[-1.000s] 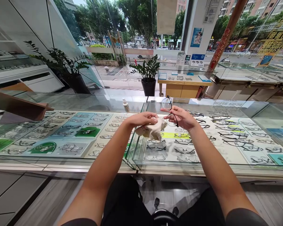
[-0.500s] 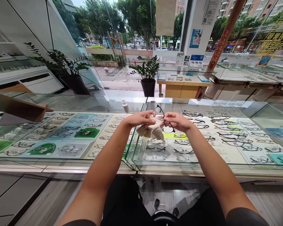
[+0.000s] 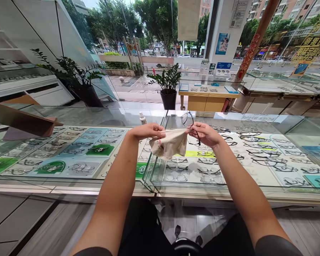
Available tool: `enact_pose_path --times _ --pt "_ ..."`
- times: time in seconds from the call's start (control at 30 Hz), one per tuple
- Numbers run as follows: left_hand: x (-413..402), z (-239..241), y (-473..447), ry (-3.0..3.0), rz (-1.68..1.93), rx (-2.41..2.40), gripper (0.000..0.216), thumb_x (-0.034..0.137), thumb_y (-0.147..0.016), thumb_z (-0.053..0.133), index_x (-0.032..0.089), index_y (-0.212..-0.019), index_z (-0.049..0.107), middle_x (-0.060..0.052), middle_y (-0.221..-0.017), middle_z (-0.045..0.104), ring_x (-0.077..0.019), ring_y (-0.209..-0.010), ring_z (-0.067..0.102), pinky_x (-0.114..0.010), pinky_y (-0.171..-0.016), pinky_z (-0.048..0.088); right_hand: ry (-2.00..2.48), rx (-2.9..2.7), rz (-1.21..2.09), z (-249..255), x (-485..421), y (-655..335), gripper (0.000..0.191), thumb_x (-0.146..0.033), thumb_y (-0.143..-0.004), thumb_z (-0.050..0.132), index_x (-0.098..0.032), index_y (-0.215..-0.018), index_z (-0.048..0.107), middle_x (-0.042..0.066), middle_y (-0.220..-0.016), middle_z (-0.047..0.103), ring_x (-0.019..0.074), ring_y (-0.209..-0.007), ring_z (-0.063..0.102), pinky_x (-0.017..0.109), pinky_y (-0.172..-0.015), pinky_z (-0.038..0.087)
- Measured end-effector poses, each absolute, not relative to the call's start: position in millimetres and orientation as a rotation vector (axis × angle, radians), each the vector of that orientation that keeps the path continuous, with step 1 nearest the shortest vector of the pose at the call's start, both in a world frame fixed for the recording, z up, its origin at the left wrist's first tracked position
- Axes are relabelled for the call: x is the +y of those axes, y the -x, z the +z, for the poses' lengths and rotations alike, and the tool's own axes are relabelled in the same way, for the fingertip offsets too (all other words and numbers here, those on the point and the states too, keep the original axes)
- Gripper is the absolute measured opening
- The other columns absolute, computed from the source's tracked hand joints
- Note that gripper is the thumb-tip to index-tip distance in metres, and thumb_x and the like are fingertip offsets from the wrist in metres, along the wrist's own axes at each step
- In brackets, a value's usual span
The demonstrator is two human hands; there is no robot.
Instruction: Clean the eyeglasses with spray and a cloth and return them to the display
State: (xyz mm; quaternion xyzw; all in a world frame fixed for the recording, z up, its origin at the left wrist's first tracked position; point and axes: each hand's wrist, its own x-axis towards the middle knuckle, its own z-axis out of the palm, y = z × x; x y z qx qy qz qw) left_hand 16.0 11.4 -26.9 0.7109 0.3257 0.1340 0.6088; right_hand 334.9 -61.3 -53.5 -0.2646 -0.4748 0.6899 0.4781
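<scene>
Between my hands a cream cleaning cloth (image 3: pixel 169 144) with small red print is drawn out above the glass counter. My left hand (image 3: pixel 149 131) pinches its left end between thumb and fingers. My right hand (image 3: pixel 206 134) is closed on a pair of dark-rimmed eyeglasses (image 3: pixel 188 119), held with one lens upward and the rest hanging below the fingers. The cloth's right end meets the fingers of my right hand; whether they grip it too is hard to tell. Behind my left hand a small white spray bottle (image 3: pixel 142 118) stands on the counter.
The glass display counter (image 3: pixel 154 190) holds rows of eyeglasses, with green and yellow cards among them. A brown stand (image 3: pixel 24 119) is on its left part. Beyond it are a potted plant (image 3: pixel 168 96) and a wooden display table (image 3: pixel 206 101) by the window.
My left hand has moved left, pulling the bunched cloth out wide. My right hand has shifted slightly right with the eyeglasses, whose upper lens has moved up and right.
</scene>
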Motion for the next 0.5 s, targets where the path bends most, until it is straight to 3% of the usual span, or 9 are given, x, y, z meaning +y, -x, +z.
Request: enact_pose_path --times 0.2,0.33,0.5 --pt "16.8 -24.5 -1.5 -1.655 0.34 0.796 0.035 0.05 -0.071 0.096 0.019 -0.072 0.079 -0.007 -0.064 0.066 -0.0147 -0.053 0.055 -0.024 -0.047 0.043 0.651 -1.072 1.606 -52.6 -58.4 -343.8 0.034 -0.036 -0.073 0.103 -0.022 -0.086 0.075 0.004 -0.1 0.084 0.0165 -0.098 0.081 0.026 -0.094 0.066" --pt "13.3 -24.8 -4.5 -1.51 0.573 0.759 0.042 0.053 -0.069 0.098 0.018 -0.072 0.075 -0.007 -0.067 0.067 -0.0142 -0.057 0.058 -0.023 -0.05 0.046 0.647 -1.03 1.576 -52.2 -57.7 -342.2 0.036 -0.035 -0.072 0.102 -0.022 -0.085 0.072 0.005 -0.102 0.083 0.0176 -0.1 0.082 0.027 -0.095 0.066" --pt "4.2 -20.5 -16.8 -1.356 0.883 0.722 0.049 0.058 -0.068 0.097 0.017 -0.077 0.072 -0.003 -0.068 0.065 -0.0129 -0.056 0.058 -0.023 -0.051 0.048 0.689 -1.027 1.499 -50.1 -58.5 -339.4 0.041 -0.042 -0.072 0.103 -0.023 -0.085 0.069 0.002 -0.104 0.082 0.0163 -0.095 0.08 0.027 -0.082 0.065"
